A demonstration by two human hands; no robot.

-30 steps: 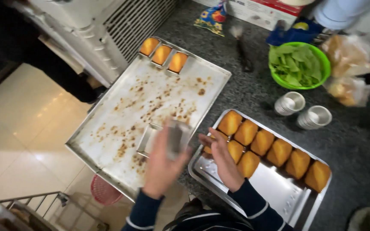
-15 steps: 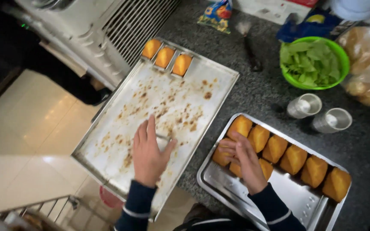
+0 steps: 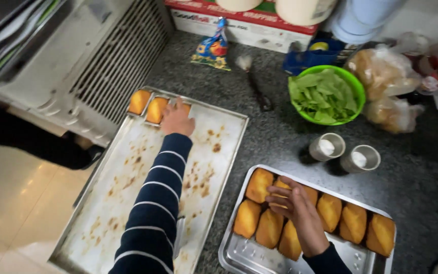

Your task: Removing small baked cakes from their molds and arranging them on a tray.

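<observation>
**Hands part as left arm stretches to far cakes**

Reach replaces rest on the big baking sheet (image 3: 128, 203): the left hand (image 3: 177, 121), which half a second ago lay flat near the sheet's near end, is now stretched to its far edge, where small golden cakes in metal moulds (image 3: 148, 106) sit in a row. The hand covers the rightmost mould; its fingers curl down over it, but whether the grip has closed on anything cannot be told from above. The striped sleeve (image 3: 153, 203) crosses the crumb-stained sheet lengthwise.

The right hand (image 3: 300, 208) has kept its place over the smaller steel tray (image 3: 249, 256) on the dark tabletop (image 3: 269, 137), fingers loosely spread on the unmoulded cakes (image 3: 353, 223) packed there, pinching none that shows. An empty mould (image 3: 178, 238) lies on the near part of the sheet, just beside the sleeve.

Judged from this, emptying of moulds is nearly through: only the far row remains on the sheet. Two metal cups (image 3: 344, 152) and a green bowl of leaves (image 3: 325, 94) stand beyond the tray.
</observation>
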